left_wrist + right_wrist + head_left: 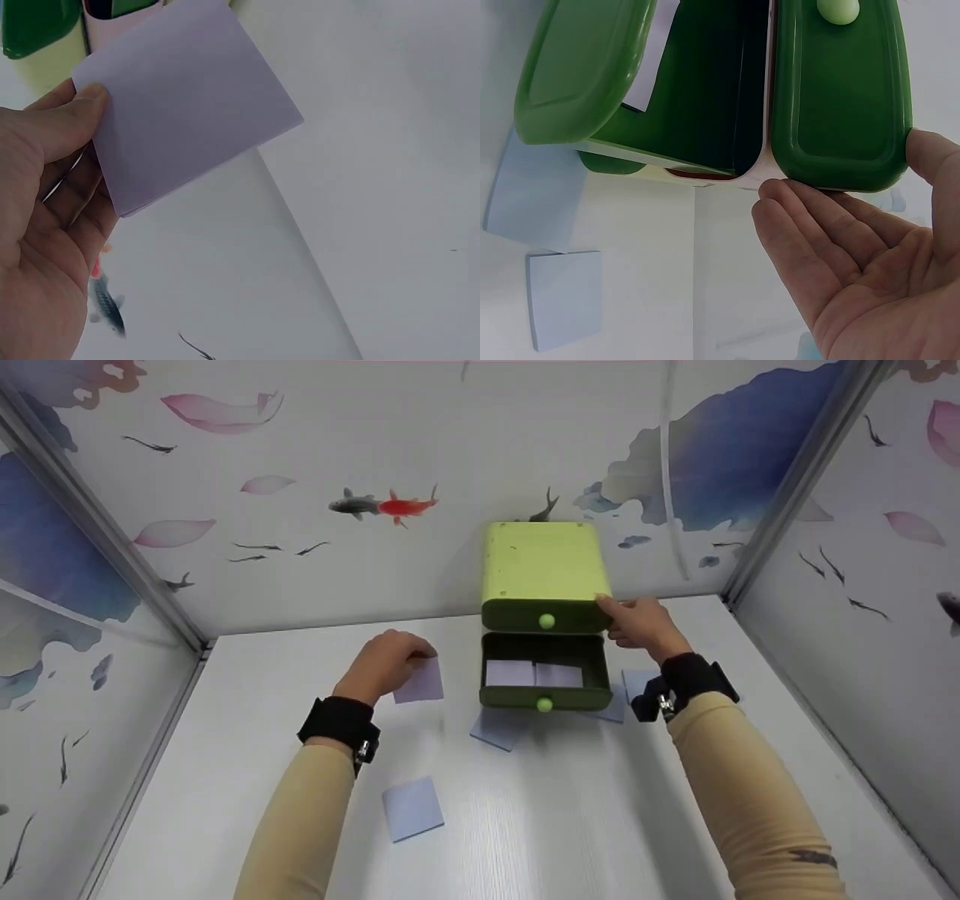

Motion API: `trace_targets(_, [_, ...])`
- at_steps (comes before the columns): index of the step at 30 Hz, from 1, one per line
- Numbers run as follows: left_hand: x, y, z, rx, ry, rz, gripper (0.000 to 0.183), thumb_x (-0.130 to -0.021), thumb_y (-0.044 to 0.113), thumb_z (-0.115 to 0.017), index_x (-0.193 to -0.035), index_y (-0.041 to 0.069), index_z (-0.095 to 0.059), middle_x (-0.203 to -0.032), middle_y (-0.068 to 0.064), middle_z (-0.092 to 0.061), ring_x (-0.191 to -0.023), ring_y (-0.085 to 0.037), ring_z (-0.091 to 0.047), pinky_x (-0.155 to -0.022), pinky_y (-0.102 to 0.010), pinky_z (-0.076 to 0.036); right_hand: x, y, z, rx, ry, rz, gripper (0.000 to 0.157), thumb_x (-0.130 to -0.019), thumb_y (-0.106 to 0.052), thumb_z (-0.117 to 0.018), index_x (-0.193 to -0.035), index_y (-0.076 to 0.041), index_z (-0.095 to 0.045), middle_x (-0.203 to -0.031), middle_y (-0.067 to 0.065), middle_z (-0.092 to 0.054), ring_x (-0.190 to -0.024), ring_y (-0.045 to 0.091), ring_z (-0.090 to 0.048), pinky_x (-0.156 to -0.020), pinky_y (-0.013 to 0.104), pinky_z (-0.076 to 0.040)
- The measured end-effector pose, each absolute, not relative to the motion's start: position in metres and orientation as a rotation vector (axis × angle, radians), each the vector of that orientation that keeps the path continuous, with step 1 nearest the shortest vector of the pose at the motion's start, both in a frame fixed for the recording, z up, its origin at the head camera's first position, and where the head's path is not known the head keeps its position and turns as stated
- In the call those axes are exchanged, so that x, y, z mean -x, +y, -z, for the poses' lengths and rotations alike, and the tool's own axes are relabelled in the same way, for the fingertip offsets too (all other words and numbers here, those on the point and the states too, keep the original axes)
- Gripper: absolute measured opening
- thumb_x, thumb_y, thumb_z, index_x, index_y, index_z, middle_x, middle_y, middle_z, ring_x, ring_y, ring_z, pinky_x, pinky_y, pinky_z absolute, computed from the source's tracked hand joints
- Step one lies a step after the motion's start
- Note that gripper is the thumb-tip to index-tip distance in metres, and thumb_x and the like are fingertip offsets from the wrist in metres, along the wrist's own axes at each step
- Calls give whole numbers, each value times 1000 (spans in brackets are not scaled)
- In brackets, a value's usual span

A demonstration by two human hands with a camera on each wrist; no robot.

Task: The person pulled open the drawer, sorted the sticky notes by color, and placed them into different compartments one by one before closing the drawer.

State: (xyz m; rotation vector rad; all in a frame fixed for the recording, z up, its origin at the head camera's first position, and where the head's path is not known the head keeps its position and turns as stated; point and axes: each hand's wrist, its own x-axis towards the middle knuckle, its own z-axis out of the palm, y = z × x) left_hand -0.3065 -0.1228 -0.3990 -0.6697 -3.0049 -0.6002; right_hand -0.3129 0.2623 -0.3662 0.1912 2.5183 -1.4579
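My left hand (384, 664) pinches a purple sticky note pad (187, 112) along one edge, thumb on its face, held above the table left of a green drawer box (544, 559). The box's lower drawer (499, 698) is pulled out, and two purple pads (510, 673) lie side by side inside it. The upper drawer (840, 97) is closed. At the box's upper right front corner, my right hand (641, 622) holds on, with the thumb at the top edge and the fingers against the side.
A blue sticky note pad (414, 808) lies on the white table (540, 817) nearer to me. Another blue pad (495, 731) is partly under the drawer's front. More blue pads (566, 300) lie at the box's right side. Patterned wall panels (375, 562) enclose the table.
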Motion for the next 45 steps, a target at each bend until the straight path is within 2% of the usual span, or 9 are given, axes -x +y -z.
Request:
trace_targets(14, [310,-60,375,902,-2881,512,21,-93,10,-64,-110,16,-76,-108,-1,-74,-105,-20,-68,-94,-37,-53,313,267,366,-245,2543,1429,74,-96,-58,-45,-132,6,-49,-126,21,-55,-115,28,-59,-101,40,-50])
trace_targets(21, [313,-32,367,946,-2883,485,22,-95,13,-62,-113,15,-74,-111,-1,-73,-108,-21,-66,-96,-35,-51,312,269,366,-229,2553,1426,74,-96,-58,-46,-131,7,-51,-122,21,-57,-100,16,-64,-99,39,-51])
trace_targets(27, [315,-10,363,981,-2904,481,22,-96,12,-61,-114,15,-74,-114,1,-73,-111,-18,-65,-98,-33,-50,312,269,365,-217,2528,1440,75,-97,-57,-45,-138,6,-46,-130,25,-53,-119,29,-59,-103,41,-49])
trace_targets(35, [316,22,369,1001,-2908,408,23,-97,15,-59,-114,20,-74,-115,3,-72,-107,-15,-66,-93,-32,-53,313,268,368,-227,2544,1444,71,-96,-57,-47,-130,5,-53,-121,20,-58,-104,19,-63,-99,39,-52])
trace_targets(41, [316,40,377,1011,-2915,406,23,-98,17,-58,-113,22,-74,-113,4,-72,-101,-15,-66,-89,-33,-54,314,266,368,-239,2560,1445,68,-96,-56,-48,-125,5,-57,-113,16,-60,-100,18,-64,-93,36,-54])
trace_targets(45, [316,46,382,989,-2939,459,24,-98,16,-58,-115,24,-74,-114,6,-71,-104,-15,-65,-93,-33,-52,315,261,367,-235,2561,1452,66,-96,-54,-49,-123,6,-57,-113,17,-60,-102,22,-64,-92,35,-55])
